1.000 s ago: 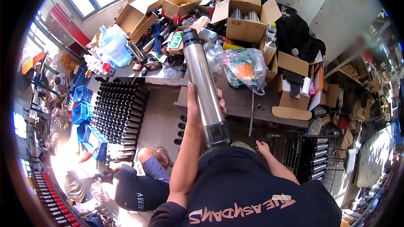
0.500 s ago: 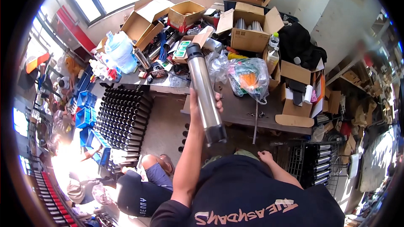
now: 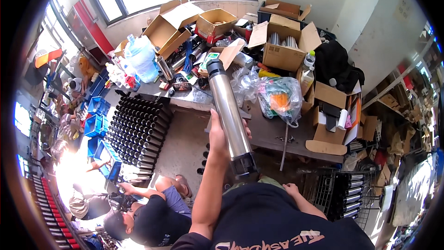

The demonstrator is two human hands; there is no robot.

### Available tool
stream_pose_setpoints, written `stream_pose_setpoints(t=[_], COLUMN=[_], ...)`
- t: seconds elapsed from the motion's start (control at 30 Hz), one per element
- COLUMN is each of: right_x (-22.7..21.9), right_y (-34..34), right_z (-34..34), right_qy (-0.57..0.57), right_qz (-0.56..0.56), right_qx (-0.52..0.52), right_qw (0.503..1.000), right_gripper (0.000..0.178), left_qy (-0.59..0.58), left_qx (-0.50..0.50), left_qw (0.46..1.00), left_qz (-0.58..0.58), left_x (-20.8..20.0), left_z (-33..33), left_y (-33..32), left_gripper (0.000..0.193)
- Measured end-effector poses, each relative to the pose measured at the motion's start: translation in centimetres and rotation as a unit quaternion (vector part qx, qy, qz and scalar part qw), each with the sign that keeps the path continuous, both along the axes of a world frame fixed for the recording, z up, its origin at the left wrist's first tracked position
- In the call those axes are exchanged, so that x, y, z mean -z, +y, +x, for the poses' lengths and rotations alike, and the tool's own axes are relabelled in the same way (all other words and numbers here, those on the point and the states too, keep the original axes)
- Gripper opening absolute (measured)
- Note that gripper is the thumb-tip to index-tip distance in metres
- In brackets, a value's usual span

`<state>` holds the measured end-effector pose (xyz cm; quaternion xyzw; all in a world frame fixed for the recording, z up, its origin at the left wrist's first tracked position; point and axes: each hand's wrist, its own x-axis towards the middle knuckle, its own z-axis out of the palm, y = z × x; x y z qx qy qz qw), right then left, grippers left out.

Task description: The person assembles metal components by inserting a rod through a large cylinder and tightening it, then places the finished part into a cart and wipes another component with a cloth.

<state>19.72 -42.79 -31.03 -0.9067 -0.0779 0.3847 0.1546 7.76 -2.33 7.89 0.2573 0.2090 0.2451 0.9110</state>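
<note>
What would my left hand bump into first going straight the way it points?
Probably the table, at its near edge, though your left hand might pass above it; depth is unclear.

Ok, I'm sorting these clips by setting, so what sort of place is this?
Probably an assembly workshop: rows of matching black-topped tubes stand beside blue plastic bins, open cardboard boxes crowd a workbench, and the left hand holds a silver cylinder with black ends.

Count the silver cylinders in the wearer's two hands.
1: the silver cylinder with black ends, tilted in the left hand. The right hand, lower down, shows none, though it is partly hidden.
</note>
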Motion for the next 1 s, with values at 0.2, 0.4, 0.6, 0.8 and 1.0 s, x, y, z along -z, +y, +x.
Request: stream_pose_setpoints(t=[0.2, 0.4, 0.6, 0.8, 1.0], right_x=[-1.0, -1.9, -1.4, -2.0, -27.9], right_y=[1.8, 3.2, 2.1, 4.5, 18.3], right_z=[0.2, 1.0, 0.1, -0.8, -4.8], right_qy=[-0.005, 0.006, -0.018, -0.050, 0.269], right_qz=[0.015, 0.027, 0.028, 0.066, 0.492], right_qx=[-0.026, -0.027, -0.033, 0.037, 0.052], right_qw=[1.000, 0.999, 0.999, 0.996, 0.826], right_gripper=[0.049, 0.045, 0.044, 0.041, 0.054], left_qy=[-0.031, -0.231, -0.228, -0.091, -0.008], left_qx=[0.021, 0.013, 0.037, 0.040, 0.030], left_qw=[0.999, 0.969, 0.972, 0.995, 0.982], left_qz=[-0.019, -0.084, -0.036, 0.029, 0.184], left_x=[0.9, 2.2, 2.6, 0.8, -1.1], left_z=[-0.8, 0.6, -0.3, -2.9, -3.1], left_y=[0.5, -0.5, -0.5, 0.4, -0.5], left_gripper=[0.076, 0.066, 0.071, 0.070, 0.048])
